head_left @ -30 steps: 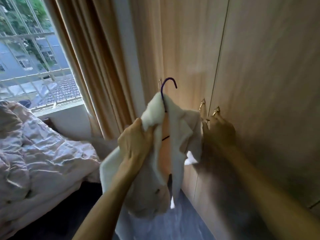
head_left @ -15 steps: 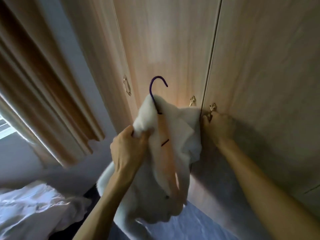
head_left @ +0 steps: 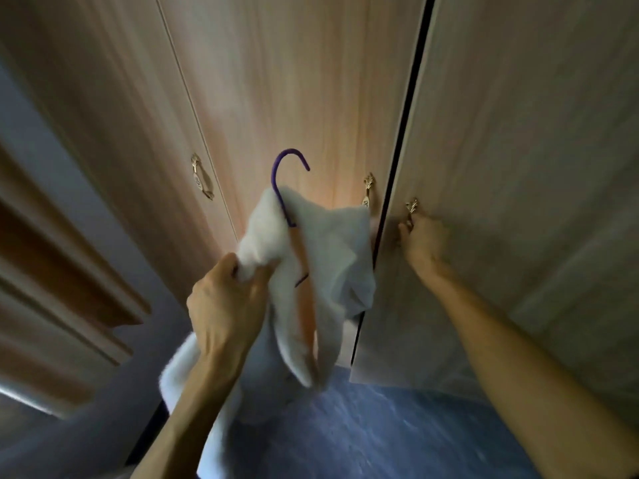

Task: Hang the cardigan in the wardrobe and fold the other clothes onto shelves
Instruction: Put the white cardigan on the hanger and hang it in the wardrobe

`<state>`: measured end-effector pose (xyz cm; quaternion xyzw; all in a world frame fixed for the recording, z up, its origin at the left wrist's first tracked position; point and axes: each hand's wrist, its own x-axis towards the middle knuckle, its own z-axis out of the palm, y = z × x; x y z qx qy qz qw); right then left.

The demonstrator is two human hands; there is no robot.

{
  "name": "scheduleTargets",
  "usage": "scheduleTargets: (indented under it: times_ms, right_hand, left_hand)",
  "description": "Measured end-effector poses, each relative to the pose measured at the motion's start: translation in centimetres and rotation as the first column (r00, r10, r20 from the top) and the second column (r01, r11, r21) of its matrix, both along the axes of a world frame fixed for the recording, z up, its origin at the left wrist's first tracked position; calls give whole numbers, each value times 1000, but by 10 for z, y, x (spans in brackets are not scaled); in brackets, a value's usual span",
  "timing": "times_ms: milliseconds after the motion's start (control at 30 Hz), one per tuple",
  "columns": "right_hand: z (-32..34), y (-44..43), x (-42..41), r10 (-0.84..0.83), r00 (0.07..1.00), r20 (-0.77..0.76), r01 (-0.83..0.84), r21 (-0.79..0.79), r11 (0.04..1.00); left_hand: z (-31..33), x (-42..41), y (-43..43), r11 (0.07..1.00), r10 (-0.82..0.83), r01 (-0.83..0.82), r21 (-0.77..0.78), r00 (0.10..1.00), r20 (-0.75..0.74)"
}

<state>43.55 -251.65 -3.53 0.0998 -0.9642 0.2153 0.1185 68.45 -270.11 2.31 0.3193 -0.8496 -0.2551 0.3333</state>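
Observation:
A fluffy white cardigan (head_left: 332, 250) hangs on a hanger with a purple hook (head_left: 287, 174). My left hand (head_left: 228, 299) grips the cardigan at its left shoulder and holds it up in front of the wooden wardrobe. My right hand (head_left: 420, 240) curls round the brass handle (head_left: 411, 207) of the right wardrobe door (head_left: 518, 167). That door stands slightly ajar, with a dark gap along its left edge. The inside of the wardrobe is hidden.
The middle door (head_left: 294, 81) carries a brass handle (head_left: 368, 191) and stays closed; another handle (head_left: 201, 176) sits on the left door. Brown curtain folds (head_left: 52, 278) hang at the left. Blue patterned floor (head_left: 380, 433) lies below.
The right door has swung out a little, opening a dark gap. The view has turned right, away from the bed and window. The cardigan stays held up in my left hand.

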Motion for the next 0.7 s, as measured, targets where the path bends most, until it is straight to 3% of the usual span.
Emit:
scheduleTargets:
  times_ms: [200, 300, 367, 500, 700]
  right_hand:
    - [4, 37, 67, -37, 998, 52, 39, -31, 999]
    - [11, 60, 99, 20, 987, 161, -1, -123, 992]
    - [20, 76, 119, -4, 981, 193, 14, -51, 999]
    - [30, 112, 157, -160, 978, 130, 145, 113, 983]
    - [35, 170, 208, -238, 968, -84, 234, -58, 971]
  left_hand:
    - [16, 12, 4, 1000, 10, -11, -14, 998, -69]
    - [25, 22, 30, 1000, -21, 20, -14, 997, -72]
    - [29, 28, 53, 998, -61, 58, -31, 995, -83]
    - [36, 43, 96, 993, -110, 106, -57, 991, -81]
    - [54, 74, 153, 992, -126, 122, -41, 985, -118]
